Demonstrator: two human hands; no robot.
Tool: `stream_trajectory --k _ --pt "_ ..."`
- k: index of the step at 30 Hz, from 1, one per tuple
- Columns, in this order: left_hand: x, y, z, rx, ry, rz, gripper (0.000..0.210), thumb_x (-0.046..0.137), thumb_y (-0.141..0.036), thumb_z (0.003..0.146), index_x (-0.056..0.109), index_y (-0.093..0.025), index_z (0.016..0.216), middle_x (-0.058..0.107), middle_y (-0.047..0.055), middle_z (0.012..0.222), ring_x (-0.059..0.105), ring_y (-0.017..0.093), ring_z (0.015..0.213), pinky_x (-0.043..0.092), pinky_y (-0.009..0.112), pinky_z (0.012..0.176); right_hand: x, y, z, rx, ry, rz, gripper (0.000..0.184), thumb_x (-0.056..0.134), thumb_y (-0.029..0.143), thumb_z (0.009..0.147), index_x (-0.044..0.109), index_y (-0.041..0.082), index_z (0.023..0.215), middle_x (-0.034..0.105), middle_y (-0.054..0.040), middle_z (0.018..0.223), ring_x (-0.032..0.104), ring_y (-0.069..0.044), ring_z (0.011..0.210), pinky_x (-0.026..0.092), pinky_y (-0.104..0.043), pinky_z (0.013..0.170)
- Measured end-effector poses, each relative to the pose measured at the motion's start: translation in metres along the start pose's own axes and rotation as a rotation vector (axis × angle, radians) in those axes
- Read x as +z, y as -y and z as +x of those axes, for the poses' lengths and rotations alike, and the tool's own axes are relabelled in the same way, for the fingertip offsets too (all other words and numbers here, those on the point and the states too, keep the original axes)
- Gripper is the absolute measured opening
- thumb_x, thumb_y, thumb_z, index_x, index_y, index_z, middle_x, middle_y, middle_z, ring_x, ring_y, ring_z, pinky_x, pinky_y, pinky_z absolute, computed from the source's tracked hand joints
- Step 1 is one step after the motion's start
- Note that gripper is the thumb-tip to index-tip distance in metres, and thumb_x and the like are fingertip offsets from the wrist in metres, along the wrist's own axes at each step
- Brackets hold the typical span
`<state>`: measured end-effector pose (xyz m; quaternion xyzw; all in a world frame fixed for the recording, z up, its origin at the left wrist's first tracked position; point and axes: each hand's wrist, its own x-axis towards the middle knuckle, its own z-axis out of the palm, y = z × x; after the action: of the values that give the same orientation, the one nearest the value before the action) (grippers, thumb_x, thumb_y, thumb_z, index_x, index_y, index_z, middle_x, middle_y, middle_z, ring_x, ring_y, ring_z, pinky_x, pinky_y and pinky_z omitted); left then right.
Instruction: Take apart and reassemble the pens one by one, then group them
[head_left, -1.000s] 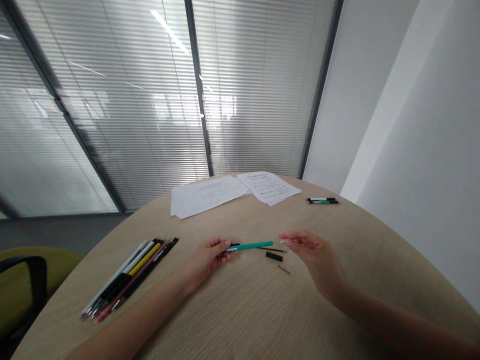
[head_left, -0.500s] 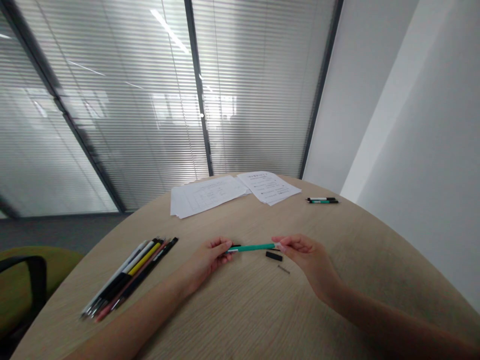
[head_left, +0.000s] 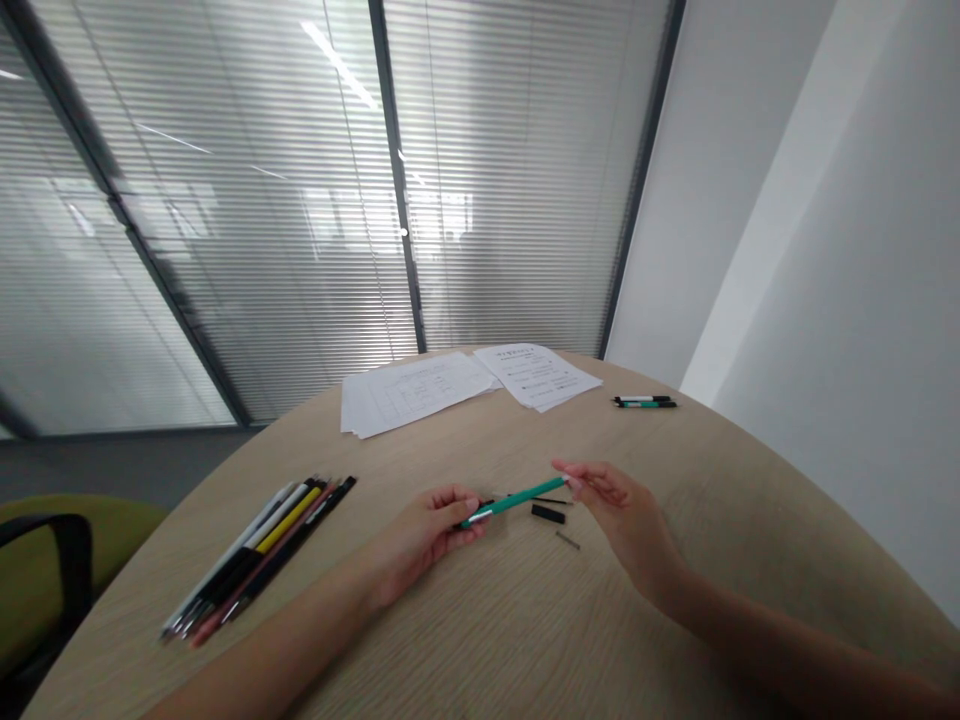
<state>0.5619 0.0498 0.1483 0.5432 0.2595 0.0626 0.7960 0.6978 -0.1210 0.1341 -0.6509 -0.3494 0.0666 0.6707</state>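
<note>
Between the person's two hands, over the table [head_left: 480, 640], I see a green pen barrel [head_left: 523, 499] slanting up toward the right. The left hand [head_left: 431, 530] pinches its lower end; thumb and fingertips of the right hand [head_left: 615, 500] pinch a small pale piece [head_left: 568, 481] at the upper end. I can't tell whether that piece sits inside the barrel, whose hollow is hidden from here. Near the upper end lie a thin black rod [head_left: 555, 500], a short black sleeve [head_left: 548, 513] and a grey spring-like part [head_left: 568, 540]. Farther left, a bundle of pens [head_left: 259, 557] lies side by side; two more pens [head_left: 645, 402] rest far right, near printed sheets [head_left: 420, 393].
</note>
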Motion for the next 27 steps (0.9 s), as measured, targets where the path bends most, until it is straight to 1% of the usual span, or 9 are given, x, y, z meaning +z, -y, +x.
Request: stream_trajectory --k 5,8,10,13,16,20,23,27 --pt "0.000 -0.003 -0.002 0.028 0.020 0.004 0.016 0.073 -0.018 0.057 0.060 -0.013 0.064 0.063 -0.003 0.063 0.059 0.006 0.057 0.048 0.015 0.062 0.000 0.004 0.003 0.003 0.030 -0.018 0.015 0.050 0.029 0.074 0.060 0.020 0.081 0.067 -0.0061 0.092 0.060 -0.017 0.076 0.047 -0.032 0.069" --pt "-0.002 -0.003 -0.001 0.052 0.029 0.011 0.022 0.077 -0.021 0.051 0.060 -0.014 0.063 0.063 -0.004 0.063 0.059 0.006 0.057 0.047 0.015 0.060 0.000 0.005 0.005 0.016 0.045 0.029 0.013 0.051 0.029 0.073 0.058 0.020 0.080 0.068 -0.0059 0.089 0.061 -0.016 0.074 0.047 -0.031 0.067" --pt "-0.003 -0.003 0.000 0.073 0.014 0.022 0.023 0.077 -0.022 0.049 0.060 -0.014 0.063 0.063 -0.004 0.061 0.059 0.007 0.058 0.047 0.015 0.061 0.001 0.005 0.005 0.029 0.038 0.046 0.013 0.053 0.029 0.072 0.057 0.020 0.080 0.068 -0.0062 0.087 0.061 -0.017 0.074 0.048 -0.031 0.067" --pt "-0.003 -0.004 0.001 0.102 -0.014 0.034 0.023 0.078 -0.022 0.048 0.061 -0.015 0.061 0.063 -0.004 0.061 0.059 0.008 0.060 0.046 0.018 0.063 0.002 0.003 0.005 0.053 0.028 0.058 0.014 0.055 0.030 0.070 0.055 0.020 0.080 0.068 -0.0063 0.087 0.061 -0.018 0.079 0.047 -0.032 0.069" --pt "-0.003 -0.004 0.002 0.116 -0.002 0.064 0.024 0.078 -0.024 0.046 0.061 -0.015 0.060 0.063 -0.004 0.059 0.057 0.008 0.059 0.043 0.018 0.063 0.002 0.002 0.005 0.075 0.029 0.059 0.015 0.055 0.030 0.069 0.054 0.021 0.081 0.068 -0.0064 0.087 0.061 -0.019 0.082 0.047 -0.034 0.071" --pt "-0.005 -0.005 0.002 0.133 -0.006 0.145 0.024 0.077 -0.025 0.047 0.061 -0.015 0.062 0.063 -0.003 0.059 0.055 0.008 0.058 0.040 0.019 0.063 0.001 0.002 0.005 0.051 0.038 0.041 0.015 0.055 0.029 0.070 0.053 0.021 0.082 0.068 -0.0064 0.088 0.061 -0.019 0.082 0.047 -0.035 0.073" --pt "-0.007 -0.004 0.002 0.173 0.004 0.203 0.024 0.076 -0.025 0.048 0.061 -0.016 0.065 0.062 -0.003 0.062 0.054 0.010 0.061 0.039 0.021 0.063 0.001 0.002 0.006 0.038 0.039 0.041 0.015 0.054 0.029 0.070 0.053 0.021 0.082 0.068 -0.0068 0.088 0.061 -0.019 0.082 0.047 -0.035 0.072" --pt "-0.009 -0.002 0.004 0.246 0.042 0.285 0.024 0.074 -0.026 0.050 0.061 -0.018 0.069 0.062 -0.003 0.069 0.055 0.012 0.067 0.038 0.023 0.066 0.002 0.003 0.006 0.058 0.035 0.088 0.015 0.055 0.029 0.069 0.053 0.020 0.081 0.069 -0.0063 0.085 0.063 -0.018 0.075 0.049 -0.033 0.068"
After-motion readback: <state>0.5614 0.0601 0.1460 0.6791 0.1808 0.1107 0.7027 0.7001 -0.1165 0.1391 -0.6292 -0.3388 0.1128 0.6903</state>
